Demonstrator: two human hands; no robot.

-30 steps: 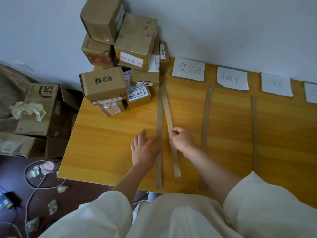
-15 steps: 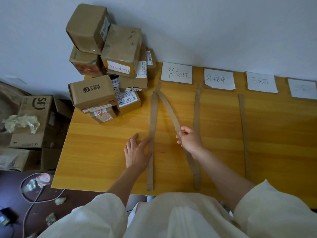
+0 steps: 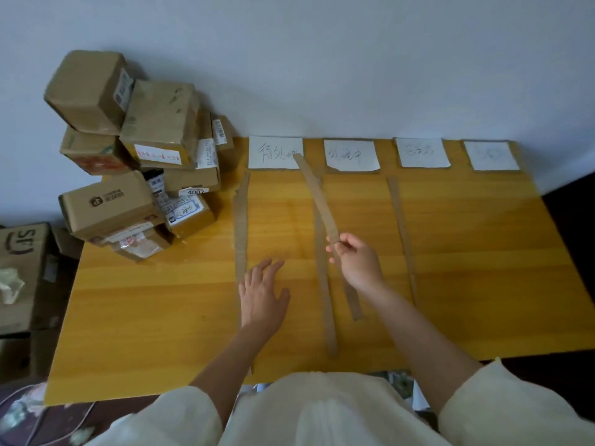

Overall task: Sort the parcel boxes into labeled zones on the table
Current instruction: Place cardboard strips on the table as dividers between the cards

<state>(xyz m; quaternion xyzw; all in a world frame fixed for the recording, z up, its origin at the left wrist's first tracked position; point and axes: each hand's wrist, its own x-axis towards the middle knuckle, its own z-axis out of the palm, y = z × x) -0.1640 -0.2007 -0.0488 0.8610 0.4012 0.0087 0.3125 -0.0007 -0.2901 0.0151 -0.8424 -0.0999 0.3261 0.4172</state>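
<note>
Head cam, the only view. From how things lie, the sorting hasn't started; this looks like setting out lane dividers. The right hand (image 3: 355, 263) has a loose cardboard strip (image 3: 317, 196) lifted off the table (image 3: 483, 252), and the strip runs slanted from the hand up toward the first paper label (image 3: 273, 152), its far tip overlapping that label's corner.

My take on doing it well: there are four labels along the wall but only three strips lying flat, at the left (image 3: 240, 233), in the middle (image 3: 323, 284) and at the right (image 3: 401, 233). So the spare one probably belongs between the third label (image 3: 421, 152) and the fourth label (image 3: 491, 156). I'd swing it over there, line its far end with the gap between those papers, and lay it straight down without nudging the other strips. Cardboard that thin flexes, so I'd set one end first.

Grip: the right hand's fingers and thumb pinch the strip partway along, and its lower end hangs free past the hand. The left hand (image 3: 262, 292) is spread flat with fingers straight, holding nothing, just beside the left strip; can't tell if it touches the wood.

The parcel boxes (image 3: 135, 162) are heaped at the table's far left corner against the wall, well apart from both hands.
</note>
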